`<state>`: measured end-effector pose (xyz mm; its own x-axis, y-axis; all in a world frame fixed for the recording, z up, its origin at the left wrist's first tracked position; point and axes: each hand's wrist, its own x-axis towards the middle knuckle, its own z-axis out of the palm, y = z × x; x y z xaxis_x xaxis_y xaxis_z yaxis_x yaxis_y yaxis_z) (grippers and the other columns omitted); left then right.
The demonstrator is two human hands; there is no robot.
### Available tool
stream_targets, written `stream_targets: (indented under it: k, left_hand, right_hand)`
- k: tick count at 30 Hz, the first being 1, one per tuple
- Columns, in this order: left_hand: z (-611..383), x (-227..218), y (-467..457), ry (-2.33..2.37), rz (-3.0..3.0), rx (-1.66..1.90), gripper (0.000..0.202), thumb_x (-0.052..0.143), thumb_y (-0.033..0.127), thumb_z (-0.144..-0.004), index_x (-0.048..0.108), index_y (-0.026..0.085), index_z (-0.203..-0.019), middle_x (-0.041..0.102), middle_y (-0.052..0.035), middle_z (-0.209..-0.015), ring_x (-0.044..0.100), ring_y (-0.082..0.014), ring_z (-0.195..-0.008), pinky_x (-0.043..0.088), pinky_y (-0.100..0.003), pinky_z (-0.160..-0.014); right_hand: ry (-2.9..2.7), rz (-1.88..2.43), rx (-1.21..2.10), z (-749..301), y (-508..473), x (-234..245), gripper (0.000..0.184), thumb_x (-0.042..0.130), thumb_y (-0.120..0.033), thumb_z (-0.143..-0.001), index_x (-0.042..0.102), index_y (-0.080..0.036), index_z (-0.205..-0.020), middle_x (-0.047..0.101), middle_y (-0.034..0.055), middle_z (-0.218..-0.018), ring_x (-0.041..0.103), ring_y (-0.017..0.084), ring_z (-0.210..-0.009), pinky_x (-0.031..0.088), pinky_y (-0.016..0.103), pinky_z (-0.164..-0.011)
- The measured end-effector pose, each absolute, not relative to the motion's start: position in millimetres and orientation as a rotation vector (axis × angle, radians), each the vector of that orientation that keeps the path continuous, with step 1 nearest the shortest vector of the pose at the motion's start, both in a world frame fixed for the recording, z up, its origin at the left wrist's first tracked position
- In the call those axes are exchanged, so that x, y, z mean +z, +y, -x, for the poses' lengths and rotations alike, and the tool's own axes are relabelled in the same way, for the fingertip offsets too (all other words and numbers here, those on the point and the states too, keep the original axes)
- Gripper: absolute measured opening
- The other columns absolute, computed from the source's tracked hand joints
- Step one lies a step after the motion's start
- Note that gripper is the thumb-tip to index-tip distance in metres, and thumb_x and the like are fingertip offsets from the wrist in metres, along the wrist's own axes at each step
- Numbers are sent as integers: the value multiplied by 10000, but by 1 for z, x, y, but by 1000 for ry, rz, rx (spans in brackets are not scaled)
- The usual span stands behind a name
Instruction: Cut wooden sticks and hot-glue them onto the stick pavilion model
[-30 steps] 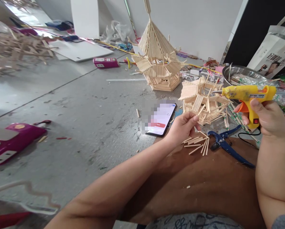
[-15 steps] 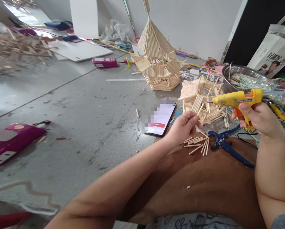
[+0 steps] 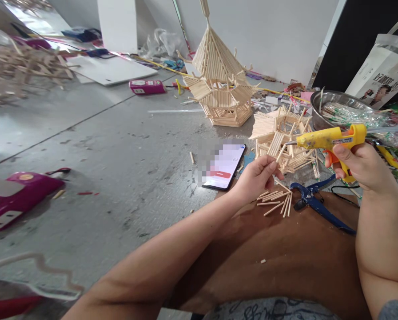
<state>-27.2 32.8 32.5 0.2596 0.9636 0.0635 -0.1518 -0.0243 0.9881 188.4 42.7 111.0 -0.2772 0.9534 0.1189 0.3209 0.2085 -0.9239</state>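
My left hand [image 3: 259, 177] pinches a short wooden stick [image 3: 280, 154] between thumb and fingers, its free end pointing up and away. Wrapped round the handle of a yellow glue gun [image 3: 332, 138] is my right hand [image 3: 359, 164]; the nozzle points left, right by the stick's upper end. Behind both hands stands a partly built stick structure [image 3: 268, 126]. Several loose cut sticks [image 3: 275, 195] lie just below my left hand on a brown board [image 3: 285, 258]. A blue-handled cutter [image 3: 319, 206] rests on the board below the glue gun.
A stick pagoda [image 3: 219, 84] with a pointed roof stands farther back. The lit phone [image 3: 224, 166] lies left of my left hand. Purple power strips [image 3: 147, 87] sit on the grey floor [image 3: 119, 142]. At right are a metal bowl [image 3: 315, 104] of wrapped sticks and a white bag [image 3: 375, 66].
The glue gun's nozzle has shifted very slightly left and down along the stick. My left hand and everything around stay where they were.
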Motion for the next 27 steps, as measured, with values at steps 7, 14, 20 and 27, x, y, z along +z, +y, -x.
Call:
stream_targets:
  k: [7,14,20,27]
  left_hand:
    - [28,32,33,889,-1260,1107,212,472,349,-807,442,156,-727,601,18,-625,441,-23,-356,311,-151,-358]
    - [27,34,32,890,-1240,1115,210,475,350,-807,433,160,-727,604,20,-624,442,-25,-353,329,-153,-360]
    - [26,36,32,903,-1219,1112,203,485,339,-804,437,159,-722,608,21,-614,438,-24,-352,322,-147,-356]
    - [25,38,31,919,-1188,1150,193,492,323,-800,438,157,-716,611,25,-603,436,-21,-345,323,-146,-353]
  right_hand:
    - [-1737,1209,1058,-188,43,111,308,529,-463,-767,501,-163,-704,532,-19,-578,417,26,-363,349,176,-339]
    - [-1749,1211,1060,-189,42,111,302,523,-452,-775,503,-162,-693,527,-20,-570,412,25,-365,341,175,-339]
    - [-1770,1214,1030,-188,43,111,307,520,-472,-766,506,-183,-663,523,-19,-548,403,40,-358,336,192,-327]
    - [-1755,1245,1097,-186,43,110,293,536,-483,-747,527,-191,-725,522,-20,-577,395,42,-364,331,198,-336]
